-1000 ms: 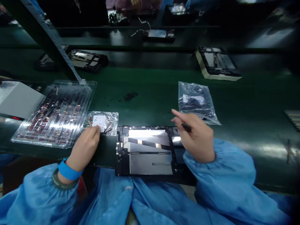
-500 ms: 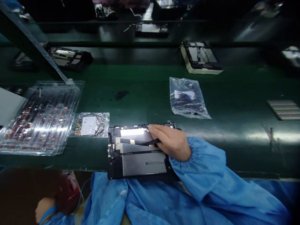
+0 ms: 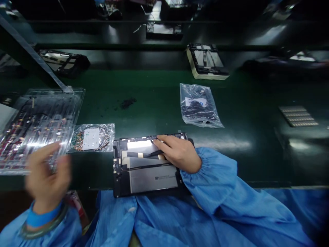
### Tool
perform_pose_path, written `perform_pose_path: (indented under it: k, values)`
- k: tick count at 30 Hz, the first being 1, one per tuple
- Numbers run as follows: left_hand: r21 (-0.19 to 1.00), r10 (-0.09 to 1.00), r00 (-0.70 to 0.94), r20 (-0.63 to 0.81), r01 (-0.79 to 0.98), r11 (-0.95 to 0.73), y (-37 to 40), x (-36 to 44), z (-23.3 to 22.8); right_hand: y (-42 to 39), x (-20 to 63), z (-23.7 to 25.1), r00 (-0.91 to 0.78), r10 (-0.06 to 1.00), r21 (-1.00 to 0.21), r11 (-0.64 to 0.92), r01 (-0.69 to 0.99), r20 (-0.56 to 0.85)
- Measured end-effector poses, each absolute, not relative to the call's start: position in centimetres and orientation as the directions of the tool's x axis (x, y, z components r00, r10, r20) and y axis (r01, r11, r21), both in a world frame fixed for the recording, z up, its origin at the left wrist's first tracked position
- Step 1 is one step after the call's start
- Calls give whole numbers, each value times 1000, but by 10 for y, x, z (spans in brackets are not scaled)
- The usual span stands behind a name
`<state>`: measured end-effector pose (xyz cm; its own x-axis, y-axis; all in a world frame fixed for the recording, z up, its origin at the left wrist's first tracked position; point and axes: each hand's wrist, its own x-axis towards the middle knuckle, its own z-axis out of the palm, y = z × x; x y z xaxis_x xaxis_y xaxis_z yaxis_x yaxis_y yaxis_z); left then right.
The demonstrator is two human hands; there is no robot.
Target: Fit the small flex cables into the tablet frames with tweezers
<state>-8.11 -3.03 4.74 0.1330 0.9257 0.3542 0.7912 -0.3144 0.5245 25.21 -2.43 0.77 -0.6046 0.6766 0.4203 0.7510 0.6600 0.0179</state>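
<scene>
Opened tablet (image 3: 154, 183) laid long axis left-right; right hand (image 3: 178, 155) nearer, placed over it, dark tool (image 3: 155, 153) gripped; left hand (image 3: 47, 178) blurred, held apart, fingers spread.

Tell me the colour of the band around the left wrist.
The wristband is bright blue; it shows best in the head view.

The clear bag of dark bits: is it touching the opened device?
Apart. The head view shows a strip of green bench between the clear bag and the upper edge of the opened device.
</scene>
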Motion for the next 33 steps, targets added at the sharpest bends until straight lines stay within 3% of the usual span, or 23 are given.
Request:
perform_pose_path:
  k: [1,3,7,12,18,33]
  values:
    - [491,896,223,384,773,-403,-22,-68,45,-25,252,8,-603,680,12,659,752,418]
    - [361,714,611,341,616,-700,-7,-36,39,-25,251,8,-597,685,-2,658,753,418]
    - [247,497,844,201,447,-860,16,18,27,-24,248,8,-574,697,-16,641,767,430]
    - [146,408,910,77,395,-907,24,32,20,-25,247,14,-589,684,47,634,772,430]
    - [176,414,903,113,392,-903,23,29,19,-35,260,25,-605,696,50,639,767,386]
    - [-6,384,912,143,389,-921,17,32,20,-44,270,17,-588,681,184,572,799,436]
